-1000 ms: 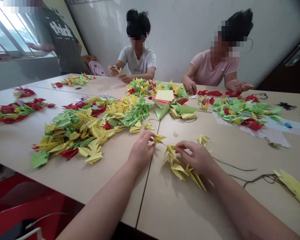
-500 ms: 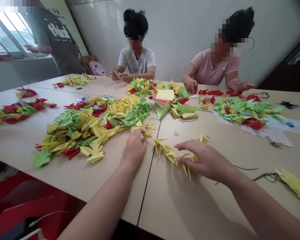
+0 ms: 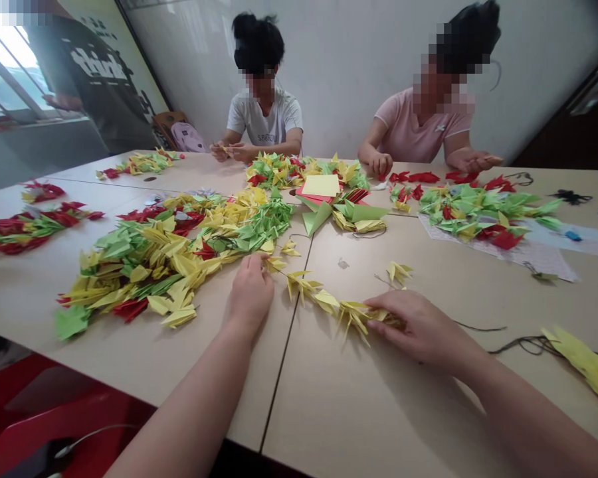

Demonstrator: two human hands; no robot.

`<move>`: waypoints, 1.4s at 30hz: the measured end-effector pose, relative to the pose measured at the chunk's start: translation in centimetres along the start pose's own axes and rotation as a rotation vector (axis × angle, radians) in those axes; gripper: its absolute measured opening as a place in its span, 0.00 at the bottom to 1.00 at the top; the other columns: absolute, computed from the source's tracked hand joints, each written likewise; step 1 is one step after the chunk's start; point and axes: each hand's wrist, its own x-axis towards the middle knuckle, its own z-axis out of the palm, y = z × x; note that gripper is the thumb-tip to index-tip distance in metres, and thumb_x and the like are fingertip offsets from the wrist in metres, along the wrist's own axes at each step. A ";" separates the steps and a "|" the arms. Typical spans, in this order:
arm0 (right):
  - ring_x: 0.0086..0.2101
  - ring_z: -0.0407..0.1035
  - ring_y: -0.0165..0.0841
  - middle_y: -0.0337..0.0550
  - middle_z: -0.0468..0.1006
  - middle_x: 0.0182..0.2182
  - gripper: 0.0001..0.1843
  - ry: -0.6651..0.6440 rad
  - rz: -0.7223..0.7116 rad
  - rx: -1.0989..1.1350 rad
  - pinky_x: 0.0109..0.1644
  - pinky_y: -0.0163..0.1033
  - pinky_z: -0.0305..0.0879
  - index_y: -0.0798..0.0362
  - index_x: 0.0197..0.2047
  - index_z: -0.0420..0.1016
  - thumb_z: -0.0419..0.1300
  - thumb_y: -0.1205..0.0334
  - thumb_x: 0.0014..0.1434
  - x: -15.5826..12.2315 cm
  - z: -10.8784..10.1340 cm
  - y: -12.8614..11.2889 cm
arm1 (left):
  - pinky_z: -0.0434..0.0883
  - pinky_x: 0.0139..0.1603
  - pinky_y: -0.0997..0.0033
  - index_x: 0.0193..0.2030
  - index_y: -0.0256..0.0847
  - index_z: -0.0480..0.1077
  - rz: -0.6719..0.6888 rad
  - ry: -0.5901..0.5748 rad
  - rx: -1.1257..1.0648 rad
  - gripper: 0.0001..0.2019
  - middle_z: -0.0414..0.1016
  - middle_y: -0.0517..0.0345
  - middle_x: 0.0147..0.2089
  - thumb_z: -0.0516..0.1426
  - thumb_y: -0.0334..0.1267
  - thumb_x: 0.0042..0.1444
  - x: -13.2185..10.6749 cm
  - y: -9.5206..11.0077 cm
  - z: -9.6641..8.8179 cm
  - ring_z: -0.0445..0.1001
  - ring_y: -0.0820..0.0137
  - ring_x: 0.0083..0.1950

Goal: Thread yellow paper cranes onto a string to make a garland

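- The left hand (image 3: 252,289) is in the middle, a bit to the left. Its grip is almost closed, with the fingertips pinching the far end of a string of yellow paper cranes (image 3: 327,300).
- The right hand (image 3: 418,325) is at 4 o'clock from the left hand. Its grip is curled partway in, with the thumb on the near side and the fingers on the far side of the other cranes on that string.
- The string goes from the left grip toward 4 o'clock. Seen from the right grip, it goes out toward 10 o'clock. It crosses the dark gap in the bench (image 3: 359,411).
- I can't tell how many cranes are tucked inside the right hand.
- One loose yellow crane (image 3: 398,272) is near the right hand, at 11 o'clock.
- Another small yellow crane (image 3: 290,248) is just beside the left grip, at 2 o'clock.
- A big pile of yellow, green and red cranes (image 3: 164,245) is at 10 o'clock from the left hand.
- A stack of square paper (image 3: 321,185), yellow on top, is at 1 o'clock from the left hand.
- A thin black cord (image 3: 521,344) is at 3 o'clock from the right hand.
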 end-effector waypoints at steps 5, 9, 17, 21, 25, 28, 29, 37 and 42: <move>0.34 0.71 0.34 0.43 0.77 0.32 0.12 0.004 0.002 0.018 0.40 0.42 0.66 0.51 0.42 0.73 0.53 0.60 0.56 -0.6 0.0 0.2 | 0.67 0.46 0.56 0.43 0.39 0.63 -0.038 0.061 0.022 0.14 0.65 0.46 0.44 0.50 0.26 0.48 0.4 -0.5 -0.3 0.68 0.60 0.44; 0.39 0.69 0.37 0.46 0.77 0.36 0.13 0.131 -0.048 -0.039 0.43 0.45 0.64 0.52 0.43 0.72 0.55 0.57 0.55 -0.3 0.3 -0.3 | 0.59 0.54 0.53 0.45 0.38 0.63 0.028 0.201 0.099 0.14 0.61 0.43 0.49 0.53 0.32 0.49 -0.2 0.7 -0.9 0.61 0.55 0.54; 0.34 0.66 0.35 0.42 0.75 0.28 0.08 0.149 -0.064 -0.040 0.43 0.44 0.59 0.53 0.29 0.71 0.53 0.63 0.56 0.9 1.8 -1.4 | 0.55 0.55 0.59 0.40 0.45 0.68 0.550 -0.334 0.059 0.08 0.69 0.56 0.48 0.53 0.41 0.54 -2.6 5.2 -0.5 0.59 0.62 0.55; 0.29 0.66 0.32 0.40 0.73 0.23 0.09 0.123 -0.045 -0.019 0.41 0.42 0.59 0.53 0.25 0.69 0.54 0.63 0.55 0.7 1.6 -0.7 | 0.56 0.53 0.60 0.39 0.45 0.69 0.556 -0.339 0.053 0.07 0.71 0.57 0.44 0.51 0.36 0.54 -2.3 4.9 -0.2 0.62 0.65 0.52; 0.28 0.66 0.32 0.39 0.74 0.23 0.09 0.128 -0.023 0.011 0.39 0.40 0.59 0.52 0.25 0.70 0.54 0.63 0.55 0.4 1.4 -0.1 | 0.57 0.52 0.60 0.39 0.45 0.69 0.546 -0.328 0.052 0.09 0.71 0.57 0.43 0.52 0.34 0.53 -2.1 4.4 -0.2 0.63 0.64 0.51; 0.28 0.66 0.32 0.39 0.74 0.23 0.08 0.115 0.000 0.027 0.38 0.40 0.60 0.52 0.25 0.70 0.54 0.63 0.55 0.4 1.4 0.0 | 0.57 0.53 0.60 0.39 0.45 0.69 0.548 -0.329 0.041 0.08 0.71 0.57 0.43 0.52 0.34 0.53 -2.1 4.4 -0.3 0.63 0.64 0.51; 0.28 0.66 0.32 0.39 0.74 0.23 0.08 0.110 0.005 0.031 0.38 0.40 0.60 0.52 0.25 0.70 0.54 0.63 0.54 0.4 1.4 0.0 | 0.57 0.53 0.60 0.39 0.45 0.69 0.547 -0.328 0.036 0.08 0.71 0.57 0.43 0.52 0.35 0.53 -2.2 4.4 -0.3 0.62 0.64 0.51; 0.29 0.67 0.33 0.39 0.74 0.24 0.08 0.082 0.025 0.046 0.39 0.42 0.61 0.51 0.26 0.70 0.55 0.62 0.55 0.5 1.4 -0.2 | 0.54 0.54 0.58 0.34 0.44 0.68 0.530 -0.356 0.011 0.07 0.69 0.57 0.46 0.55 0.43 0.51 -2.4 4.8 -0.2 0.61 0.62 0.53; 0.37 0.69 0.37 0.44 0.77 0.33 0.11 0.213 0.062 0.040 0.42 0.44 0.63 0.50 0.35 0.73 0.54 0.54 0.55 -0.2 -0.7 0.8 | 0.55 0.54 0.58 0.35 0.43 0.68 0.494 -0.312 0.043 0.05 0.69 0.56 0.46 0.53 0.38 0.53 -2.2 4.6 0.0 0.60 0.63 0.53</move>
